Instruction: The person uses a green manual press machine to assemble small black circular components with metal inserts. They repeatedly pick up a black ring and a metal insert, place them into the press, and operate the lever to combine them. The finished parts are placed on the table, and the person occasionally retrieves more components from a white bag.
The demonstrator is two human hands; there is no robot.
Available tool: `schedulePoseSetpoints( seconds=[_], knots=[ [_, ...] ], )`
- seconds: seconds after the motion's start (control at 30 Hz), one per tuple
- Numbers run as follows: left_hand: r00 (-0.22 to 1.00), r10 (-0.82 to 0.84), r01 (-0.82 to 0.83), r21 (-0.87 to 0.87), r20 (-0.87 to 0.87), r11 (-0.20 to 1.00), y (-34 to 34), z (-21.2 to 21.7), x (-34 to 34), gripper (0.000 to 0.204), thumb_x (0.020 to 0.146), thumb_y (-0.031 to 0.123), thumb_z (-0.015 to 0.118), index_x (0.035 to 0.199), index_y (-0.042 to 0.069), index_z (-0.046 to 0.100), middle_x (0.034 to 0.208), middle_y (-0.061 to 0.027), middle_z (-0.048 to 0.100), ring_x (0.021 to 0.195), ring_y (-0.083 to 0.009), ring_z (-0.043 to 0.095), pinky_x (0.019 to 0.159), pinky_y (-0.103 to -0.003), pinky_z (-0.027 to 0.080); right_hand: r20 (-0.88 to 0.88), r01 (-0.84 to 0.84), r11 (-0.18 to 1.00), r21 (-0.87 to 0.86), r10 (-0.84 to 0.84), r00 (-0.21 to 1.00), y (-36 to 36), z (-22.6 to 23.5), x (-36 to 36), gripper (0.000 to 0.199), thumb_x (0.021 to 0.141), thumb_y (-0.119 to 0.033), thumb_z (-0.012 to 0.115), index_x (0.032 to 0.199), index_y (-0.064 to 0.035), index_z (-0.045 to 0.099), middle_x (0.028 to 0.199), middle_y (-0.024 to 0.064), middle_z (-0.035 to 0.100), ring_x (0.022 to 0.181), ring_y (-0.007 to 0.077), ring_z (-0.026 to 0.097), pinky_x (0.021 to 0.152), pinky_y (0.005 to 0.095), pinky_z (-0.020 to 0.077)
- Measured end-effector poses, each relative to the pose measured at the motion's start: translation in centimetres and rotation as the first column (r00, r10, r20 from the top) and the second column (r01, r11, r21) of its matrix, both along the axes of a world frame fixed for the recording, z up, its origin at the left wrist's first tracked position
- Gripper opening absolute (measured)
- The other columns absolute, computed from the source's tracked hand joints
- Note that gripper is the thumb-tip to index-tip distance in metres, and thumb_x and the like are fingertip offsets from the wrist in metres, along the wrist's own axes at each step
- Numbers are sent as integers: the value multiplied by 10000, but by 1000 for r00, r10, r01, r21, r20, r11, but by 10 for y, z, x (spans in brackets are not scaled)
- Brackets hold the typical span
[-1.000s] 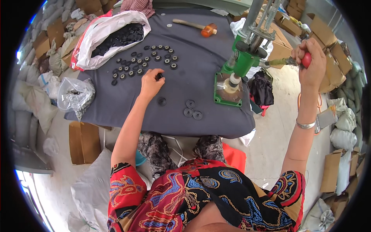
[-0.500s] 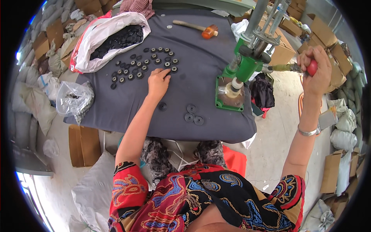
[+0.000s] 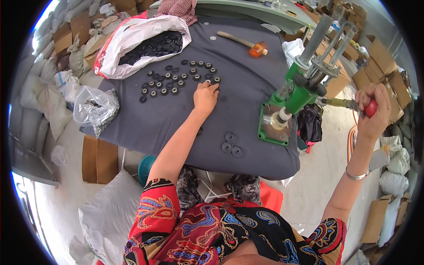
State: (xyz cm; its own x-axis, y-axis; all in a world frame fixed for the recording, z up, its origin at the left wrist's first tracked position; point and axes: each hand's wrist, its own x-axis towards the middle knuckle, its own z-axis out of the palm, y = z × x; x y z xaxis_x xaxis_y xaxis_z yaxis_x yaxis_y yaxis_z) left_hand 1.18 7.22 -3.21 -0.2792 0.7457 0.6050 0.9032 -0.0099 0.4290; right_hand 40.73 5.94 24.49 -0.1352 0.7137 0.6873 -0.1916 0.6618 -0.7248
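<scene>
Right hand wrapped round red knob. Left hand, fingers curled beside black disc on table; can't tell on my feed if pinching. I'd grip rim, keep lever steady.

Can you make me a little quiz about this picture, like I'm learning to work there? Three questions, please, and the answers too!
1. What colour is the knob that the right hand is gripping?

2. True or false: the amber-headed mallet lies on the grey cloth.

3. How many dark discs make up the small group just left of the base of the green lever press?
A. Two
B. Three
C. Five

Key:
1. Red.
2. True.
3. B, three.
</scene>
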Motion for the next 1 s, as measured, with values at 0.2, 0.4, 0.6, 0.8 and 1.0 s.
schedulePoseSetpoints(
  seconds=[0.2, 0.4, 0.6, 0.8, 1.0],
  knots=[
    [1000, 4, -5, -17, -12, 1000, 2, -1, 2, 247, 752, 140, 734, 998, 113, 740, 976, -74, 665, 938, -270, 601, 812, -377, 512, -4, -20, 1000, 24, 20, 1000, 1, -1, 1, 225, 943, -161, 487, 782, -6, 496, 599, 48, 422, 511, 130, 394, 561, 281, 363],
    [997, -1, 0, -11, -80, 1000, -3, 5, 4, 225, 725, 144, 760, 946, 115, 734, 944, -77, 691, 924, -288, 611, 809, -389, 512, -1, 45, 999, 18, -45, 999, 3, -2, 7, 215, 929, -165, 526, 821, 17, 560, 722, 79, 562, 559, 145, 561, 465, 241, 373],
    [997, -75, 75, 18, 23, 997, -3, 7, 4, 242, 719, 125, 761, 956, 88, 735, 895, -86, 700, 845, -263, 627, 779, -372, 521, -47, -8, 1000, 23, 9, 999, 5, -1, -4, 206, 908, -144, 543, 797, 26, 579, 656, 75, 541, 531, 152, 507, 510, 274, 397],
    [810, -529, 522, 101, 252, 847, -31, 56, 117, 387, 677, 51, 777, 1048, 53, 672, 893, -138, 653, 791, -280, 624, 726, -369, 527, -12, 23, 999, 35, -22, 1000, 8, -1, -1, 219, 926, -138, 497, 792, 28, 545, 579, 60, 461, 516, 157, 416, 551, 302, 385],
    [770, -581, 610, -38, 264, 791, -28, 60, 166, 519, 705, 65, 761, 1186, 39, 568, 989, -156, 656, 929, -308, 640, 823, -391, 521, 7, 23, 999, 30, -23, 1000, 11, -1, 0, 222, 920, -136, 498, 778, 26, 547, 573, 67, 469, 502, 156, 424, 541, 300, 391]
  ],
)
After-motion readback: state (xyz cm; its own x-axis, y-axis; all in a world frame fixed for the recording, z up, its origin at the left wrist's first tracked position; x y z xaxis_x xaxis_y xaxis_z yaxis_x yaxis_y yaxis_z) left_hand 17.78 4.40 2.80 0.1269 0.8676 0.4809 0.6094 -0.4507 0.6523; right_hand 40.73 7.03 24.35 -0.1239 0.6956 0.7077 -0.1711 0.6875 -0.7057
